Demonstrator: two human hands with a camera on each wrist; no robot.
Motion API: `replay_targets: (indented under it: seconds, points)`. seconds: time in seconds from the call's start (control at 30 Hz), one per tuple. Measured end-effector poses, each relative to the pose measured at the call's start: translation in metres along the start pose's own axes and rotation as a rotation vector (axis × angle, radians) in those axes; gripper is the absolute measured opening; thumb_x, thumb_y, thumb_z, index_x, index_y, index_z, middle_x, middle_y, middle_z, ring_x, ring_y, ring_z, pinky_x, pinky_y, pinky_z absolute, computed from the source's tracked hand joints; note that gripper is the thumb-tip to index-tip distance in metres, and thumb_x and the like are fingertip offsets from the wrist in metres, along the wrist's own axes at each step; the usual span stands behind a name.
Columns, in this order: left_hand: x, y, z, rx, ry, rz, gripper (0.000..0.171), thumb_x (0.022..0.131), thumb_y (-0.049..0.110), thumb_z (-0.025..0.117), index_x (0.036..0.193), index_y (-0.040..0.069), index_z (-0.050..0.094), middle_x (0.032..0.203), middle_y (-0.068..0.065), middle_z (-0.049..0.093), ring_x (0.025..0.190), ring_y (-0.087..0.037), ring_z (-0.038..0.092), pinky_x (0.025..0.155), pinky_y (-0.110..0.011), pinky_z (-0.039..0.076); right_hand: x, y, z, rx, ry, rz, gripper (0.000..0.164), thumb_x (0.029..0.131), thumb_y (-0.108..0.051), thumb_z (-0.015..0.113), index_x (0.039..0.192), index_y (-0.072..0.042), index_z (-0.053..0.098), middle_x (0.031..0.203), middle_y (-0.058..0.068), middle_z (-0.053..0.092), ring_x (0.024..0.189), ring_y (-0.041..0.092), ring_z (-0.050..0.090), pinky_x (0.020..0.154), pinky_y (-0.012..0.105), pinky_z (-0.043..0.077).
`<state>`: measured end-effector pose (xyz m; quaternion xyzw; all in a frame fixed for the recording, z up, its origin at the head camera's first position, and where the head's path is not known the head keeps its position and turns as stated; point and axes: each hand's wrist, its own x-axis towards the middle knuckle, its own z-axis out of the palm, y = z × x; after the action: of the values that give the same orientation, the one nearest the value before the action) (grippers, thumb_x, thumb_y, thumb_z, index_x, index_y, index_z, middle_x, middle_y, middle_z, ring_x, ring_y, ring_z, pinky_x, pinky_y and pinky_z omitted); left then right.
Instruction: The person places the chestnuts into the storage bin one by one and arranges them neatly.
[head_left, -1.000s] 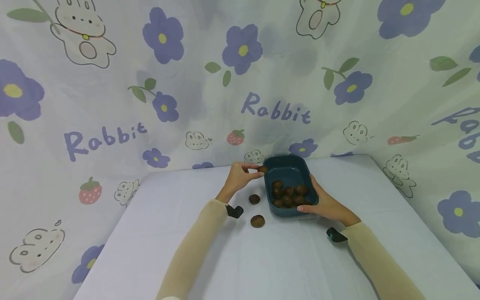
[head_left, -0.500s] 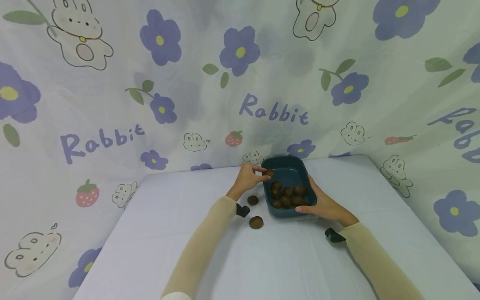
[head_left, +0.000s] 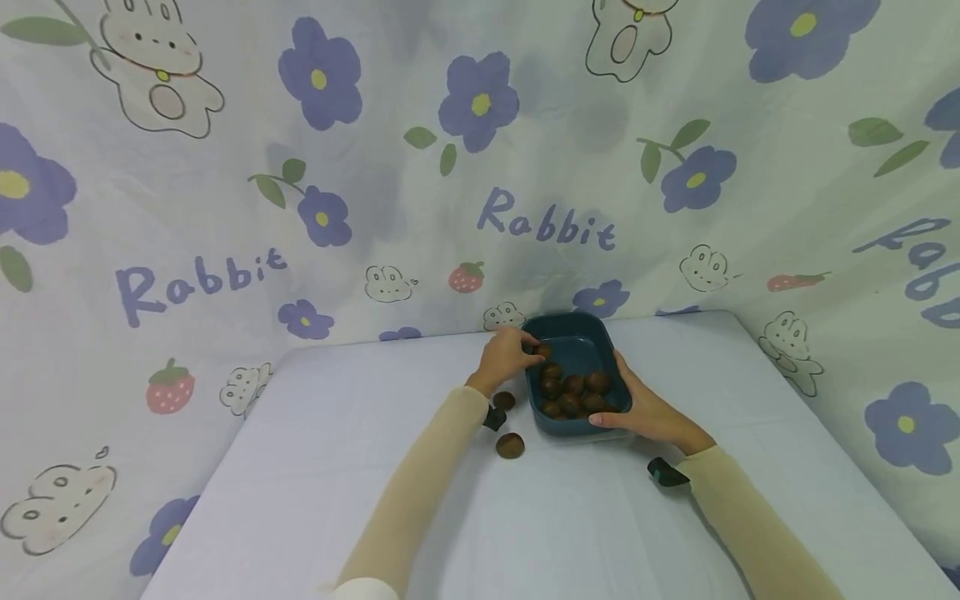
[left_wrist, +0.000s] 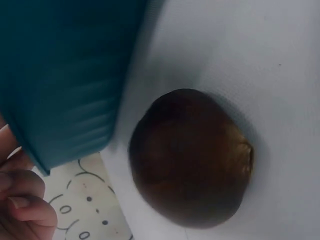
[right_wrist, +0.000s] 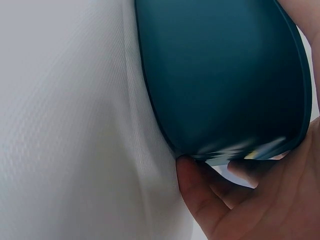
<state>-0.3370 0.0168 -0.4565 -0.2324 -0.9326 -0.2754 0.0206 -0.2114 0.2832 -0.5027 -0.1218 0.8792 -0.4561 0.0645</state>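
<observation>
A dark teal rectangular container (head_left: 579,427) stands on the table with several brown chestnuts (head_left: 573,385) gathered in its near half. My left hand (head_left: 507,357) reaches over its left rim and pinches a chestnut (head_left: 543,351) just inside the wall. In the left wrist view the curled fingers (left_wrist: 31,207) show beside the rim; the held chestnut is hidden there. My right hand (head_left: 651,410) grips the container at its near right corner, thumb over the near rim. Two chestnuts lie outside on the cloth: one (head_left: 504,401) beside my left wrist, another (head_left: 510,446) nearer.
A white cloth (head_left: 337,467) covers the table. Behind the container hangs a curtain (head_left: 420,217) printed with rabbits and flowers, close to the table's back edge. Black wrist cameras (head_left: 667,472) sit below both wrists.
My left hand has moved right, over the container's left rim, carrying the pinched chestnut inside. The right hand keeps its grip on the container. The two loose chestnuts stay put.
</observation>
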Motion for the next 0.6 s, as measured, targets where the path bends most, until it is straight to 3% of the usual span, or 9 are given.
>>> replay_targets:
  seconds: [0.13,0.3,0.6]
  points:
    - [0.001,0.004,0.003,0.086,-0.013,-0.005,0.032,0.089,0.028,0.083,0.117,0.012,0.078,0.126,-0.006,0.075,0.117,-0.025,0.07,0.095,-0.044,0.059,0.0,-0.002,0.0,0.006,-0.004,0.008,0.129,0.087,-0.049,0.08,0.164,-0.023,-0.02,0.175,0.013,-0.013,0.16,0.049,-0.001,0.12,0.077,0.014]
    - [0.006,0.008,0.004,0.179,-0.037,-0.004,0.031,0.09,0.029,0.082,0.116,0.012,0.078,0.123,-0.004,0.075,0.111,-0.024,0.072,0.093,-0.043,0.059,0.0,-0.003,0.0,0.009,-0.002,0.008,0.129,0.086,-0.049,0.081,0.164,-0.023,-0.02,0.175,0.012,-0.013,0.16,0.048,-0.002,0.12,0.076,0.012]
    - [0.009,0.015,0.005,0.238,-0.101,-0.041,0.028,0.089,0.032,0.083,0.111,0.014,0.078,0.112,-0.002,0.077,0.097,-0.02,0.073,0.088,-0.04,0.059,-0.001,-0.001,-0.001,0.006,0.0,0.003,0.13,0.086,-0.049,0.081,0.164,-0.02,-0.019,0.175,0.012,-0.012,0.16,0.048,-0.001,0.12,0.076,0.013]
